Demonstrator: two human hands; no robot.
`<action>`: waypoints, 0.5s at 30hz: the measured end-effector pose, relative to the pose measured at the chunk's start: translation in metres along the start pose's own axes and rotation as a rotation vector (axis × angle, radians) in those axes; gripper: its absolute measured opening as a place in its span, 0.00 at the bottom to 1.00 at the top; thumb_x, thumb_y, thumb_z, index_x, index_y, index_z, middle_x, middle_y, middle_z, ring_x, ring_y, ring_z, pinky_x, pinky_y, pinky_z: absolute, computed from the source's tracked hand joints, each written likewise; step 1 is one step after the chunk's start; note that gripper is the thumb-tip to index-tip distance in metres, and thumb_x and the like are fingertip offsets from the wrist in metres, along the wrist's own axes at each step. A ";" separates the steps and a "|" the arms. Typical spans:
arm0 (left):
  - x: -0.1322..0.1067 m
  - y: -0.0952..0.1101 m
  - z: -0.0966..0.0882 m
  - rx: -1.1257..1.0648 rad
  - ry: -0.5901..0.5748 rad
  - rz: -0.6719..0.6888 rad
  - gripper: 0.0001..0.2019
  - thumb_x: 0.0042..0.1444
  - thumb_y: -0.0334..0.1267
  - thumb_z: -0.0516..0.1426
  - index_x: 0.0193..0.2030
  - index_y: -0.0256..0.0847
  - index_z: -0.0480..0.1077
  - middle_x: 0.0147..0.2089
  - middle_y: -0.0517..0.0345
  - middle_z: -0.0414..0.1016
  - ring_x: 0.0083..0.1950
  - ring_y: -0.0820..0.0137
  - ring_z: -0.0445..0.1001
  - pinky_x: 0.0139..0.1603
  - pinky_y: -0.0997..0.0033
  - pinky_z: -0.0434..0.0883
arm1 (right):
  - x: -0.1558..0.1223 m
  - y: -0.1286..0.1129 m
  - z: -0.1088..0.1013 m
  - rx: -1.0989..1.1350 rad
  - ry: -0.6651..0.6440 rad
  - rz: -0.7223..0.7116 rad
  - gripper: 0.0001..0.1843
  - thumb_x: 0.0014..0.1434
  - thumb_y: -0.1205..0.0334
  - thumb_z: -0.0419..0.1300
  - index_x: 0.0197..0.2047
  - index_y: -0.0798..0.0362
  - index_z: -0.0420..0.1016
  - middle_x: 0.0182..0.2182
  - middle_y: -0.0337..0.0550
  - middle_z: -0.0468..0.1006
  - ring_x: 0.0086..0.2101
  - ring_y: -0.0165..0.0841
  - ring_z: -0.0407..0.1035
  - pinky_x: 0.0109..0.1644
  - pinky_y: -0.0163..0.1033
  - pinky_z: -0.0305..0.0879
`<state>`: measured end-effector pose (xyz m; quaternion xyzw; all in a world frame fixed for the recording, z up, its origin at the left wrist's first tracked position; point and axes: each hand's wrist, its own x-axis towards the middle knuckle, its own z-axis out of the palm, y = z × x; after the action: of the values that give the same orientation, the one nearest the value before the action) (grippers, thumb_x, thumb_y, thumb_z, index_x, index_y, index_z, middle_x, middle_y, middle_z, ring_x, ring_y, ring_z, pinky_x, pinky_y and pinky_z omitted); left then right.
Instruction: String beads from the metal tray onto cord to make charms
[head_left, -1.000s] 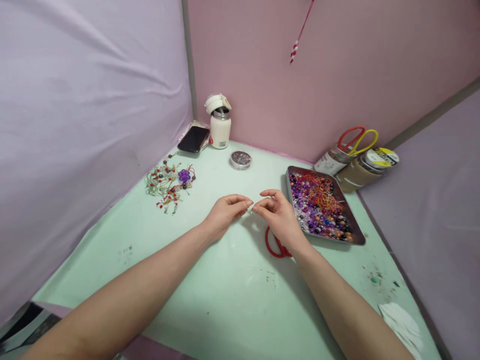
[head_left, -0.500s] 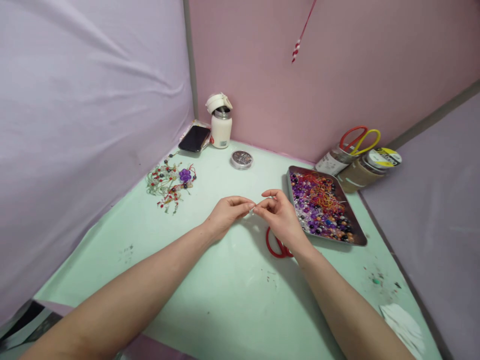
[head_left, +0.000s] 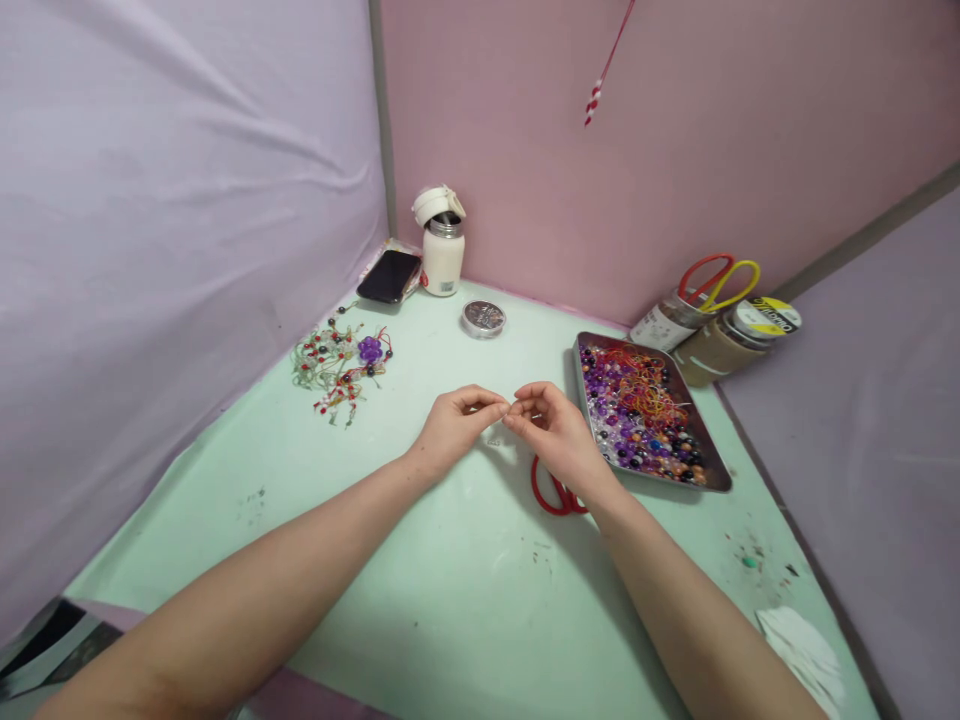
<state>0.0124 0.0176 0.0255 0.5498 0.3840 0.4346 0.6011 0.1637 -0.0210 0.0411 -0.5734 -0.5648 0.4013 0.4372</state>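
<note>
My left hand [head_left: 463, 425] and my right hand [head_left: 551, 425] meet above the middle of the table, thumb and forefinger of each pinched together. Whatever lies between the fingertips is too small to make out. Just below them shows a tiny clear, bead-like piece [head_left: 493, 441]; I cannot tell whether it hangs from a thread. Red-handled scissors [head_left: 551, 490] lie under my right wrist, their blades hidden. Close to the right hand stands a metal tray [head_left: 716, 480] filled with purple, clear, black and orange beads [head_left: 622, 420] and a tangle of orange-red cords [head_left: 649, 385].
Beaded strings [head_left: 334, 365] with a purple bead flower [head_left: 370, 349] lie left. Behind are a phone [head_left: 390, 276], an open white bottle [head_left: 443, 260] and a round clear case [head_left: 484, 319]. Two containers [head_left: 664, 325] [head_left: 720, 345], one holding scissors, stand back right; white cloth [head_left: 802, 655] lies front right.
My fingertips have shifted slightly, and the right fingers have curled in closer to the thumb. The small clear piece now shows lower, beneath the hands.
</note>
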 end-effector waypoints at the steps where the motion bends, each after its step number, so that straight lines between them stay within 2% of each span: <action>1: 0.000 0.001 0.000 0.025 0.016 0.042 0.06 0.47 0.38 0.62 0.28 0.39 0.77 0.32 0.56 0.75 0.37 0.70 0.70 0.42 0.69 0.65 | 0.000 -0.001 0.000 -0.024 -0.012 -0.003 0.14 0.52 0.54 0.63 0.39 0.52 0.67 0.30 0.39 0.74 0.30 0.30 0.67 0.35 0.37 0.62; 4: -0.002 0.002 -0.001 0.088 0.031 0.171 0.05 0.49 0.37 0.62 0.28 0.39 0.77 0.32 0.56 0.74 0.36 0.70 0.70 0.40 0.70 0.65 | -0.001 -0.003 0.001 -0.088 -0.044 -0.007 0.09 0.54 0.55 0.60 0.33 0.52 0.72 0.31 0.40 0.75 0.30 0.30 0.67 0.36 0.38 0.62; 8: -0.005 0.006 -0.001 0.124 0.043 0.292 0.04 0.51 0.35 0.61 0.28 0.40 0.77 0.31 0.56 0.73 0.35 0.71 0.70 0.39 0.70 0.66 | -0.002 -0.004 0.001 -0.148 -0.022 -0.073 0.08 0.55 0.57 0.58 0.31 0.52 0.73 0.31 0.40 0.76 0.31 0.31 0.67 0.37 0.38 0.62; 12: -0.007 0.013 -0.001 0.111 0.083 0.356 0.04 0.51 0.33 0.61 0.27 0.41 0.76 0.30 0.57 0.74 0.35 0.72 0.70 0.39 0.70 0.66 | 0.000 0.005 0.003 -0.268 -0.074 -0.198 0.04 0.55 0.63 0.57 0.31 0.51 0.73 0.33 0.40 0.76 0.37 0.33 0.69 0.43 0.39 0.62; 15: -0.006 0.017 -0.003 0.088 0.163 0.361 0.03 0.51 0.34 0.61 0.27 0.41 0.76 0.31 0.57 0.74 0.36 0.71 0.70 0.39 0.70 0.66 | 0.001 0.018 0.007 -0.256 -0.150 -0.212 0.03 0.54 0.64 0.57 0.31 0.52 0.72 0.37 0.42 0.77 0.41 0.34 0.70 0.48 0.40 0.62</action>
<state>0.0056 0.0132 0.0424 0.5984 0.3454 0.5611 0.4558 0.1624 -0.0191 0.0217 -0.5300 -0.6996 0.3196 0.3572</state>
